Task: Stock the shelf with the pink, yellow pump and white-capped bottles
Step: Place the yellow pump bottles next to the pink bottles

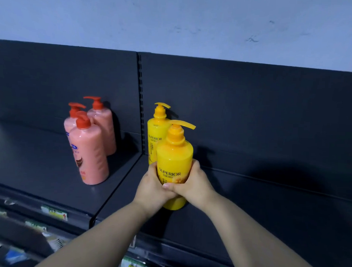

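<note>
A yellow pump bottle (174,157) stands upright on the dark shelf (248,205), near its left end. My left hand (152,186) and my right hand (191,183) both wrap around its lower half, thumbs meeting at the front. A second yellow pump bottle (156,132) stands just behind it, against the back panel. On the neighbouring shelf section to the left stand three pink bottles with red pumps: one in front (88,150), one at the back left (72,119) and one at the back right (103,126). No white-capped bottle is in view.
A slotted upright (140,104) divides the two back panels. The shelf's front rail carries green price labels (54,212). Lower shelves with blurred goods (15,255) show at the bottom left. To the right of the yellow bottles the shelf surface is bare.
</note>
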`<act>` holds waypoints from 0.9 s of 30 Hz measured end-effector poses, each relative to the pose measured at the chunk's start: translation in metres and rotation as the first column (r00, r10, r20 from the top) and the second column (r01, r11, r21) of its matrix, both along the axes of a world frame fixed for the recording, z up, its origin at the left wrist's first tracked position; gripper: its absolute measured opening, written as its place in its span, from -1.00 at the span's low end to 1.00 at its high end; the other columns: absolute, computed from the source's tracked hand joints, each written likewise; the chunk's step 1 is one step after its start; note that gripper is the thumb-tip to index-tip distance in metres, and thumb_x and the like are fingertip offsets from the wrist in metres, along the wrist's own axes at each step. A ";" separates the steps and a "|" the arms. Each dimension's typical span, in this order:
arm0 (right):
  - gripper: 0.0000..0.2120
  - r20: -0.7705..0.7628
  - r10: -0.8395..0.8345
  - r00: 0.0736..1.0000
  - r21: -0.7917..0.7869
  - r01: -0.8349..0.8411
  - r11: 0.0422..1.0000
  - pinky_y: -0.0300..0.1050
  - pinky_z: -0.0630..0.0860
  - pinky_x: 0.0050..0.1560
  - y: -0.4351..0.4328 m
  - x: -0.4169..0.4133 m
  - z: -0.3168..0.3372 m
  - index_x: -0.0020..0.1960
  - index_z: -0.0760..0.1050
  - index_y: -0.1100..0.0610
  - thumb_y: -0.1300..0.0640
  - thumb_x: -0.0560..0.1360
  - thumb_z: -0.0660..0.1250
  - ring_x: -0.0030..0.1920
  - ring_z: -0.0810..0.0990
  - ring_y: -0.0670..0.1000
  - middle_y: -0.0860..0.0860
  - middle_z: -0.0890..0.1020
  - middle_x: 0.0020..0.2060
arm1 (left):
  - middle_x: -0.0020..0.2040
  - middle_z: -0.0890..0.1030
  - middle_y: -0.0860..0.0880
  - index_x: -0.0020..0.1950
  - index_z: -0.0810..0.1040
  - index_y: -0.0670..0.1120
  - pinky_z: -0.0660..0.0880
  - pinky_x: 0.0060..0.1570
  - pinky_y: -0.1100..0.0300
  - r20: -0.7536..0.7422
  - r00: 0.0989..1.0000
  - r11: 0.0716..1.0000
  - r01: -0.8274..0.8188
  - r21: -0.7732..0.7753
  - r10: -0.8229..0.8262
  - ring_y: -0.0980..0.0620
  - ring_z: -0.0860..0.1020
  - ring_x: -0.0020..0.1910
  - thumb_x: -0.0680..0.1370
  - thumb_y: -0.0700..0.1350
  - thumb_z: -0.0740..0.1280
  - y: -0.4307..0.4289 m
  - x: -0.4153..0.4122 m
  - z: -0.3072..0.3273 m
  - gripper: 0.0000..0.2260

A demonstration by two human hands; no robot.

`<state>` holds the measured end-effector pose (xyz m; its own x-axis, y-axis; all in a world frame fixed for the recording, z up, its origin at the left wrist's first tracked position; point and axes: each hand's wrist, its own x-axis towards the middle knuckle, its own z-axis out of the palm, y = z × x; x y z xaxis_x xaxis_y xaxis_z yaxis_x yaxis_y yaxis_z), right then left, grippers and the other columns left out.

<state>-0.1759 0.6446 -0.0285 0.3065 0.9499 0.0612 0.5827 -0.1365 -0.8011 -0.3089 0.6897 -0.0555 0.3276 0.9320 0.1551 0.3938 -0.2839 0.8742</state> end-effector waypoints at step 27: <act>-0.11 0.011 -0.100 0.995 -0.082 0.101 0.991 -0.14 0.40 0.09 0.113 0.045 -0.019 0.36 0.14 0.17 -0.04 0.25 0.59 0.15 0.42 -0.03 0.03 0.41 0.20 | 0.10 0.55 -0.09 0.26 0.17 -0.12 0.42 -0.09 0.08 -0.751 0.659 0.989 0.136 0.055 -0.049 -0.10 0.57 0.06 0.52 0.34 0.11 0.112 0.052 -0.011 -0.42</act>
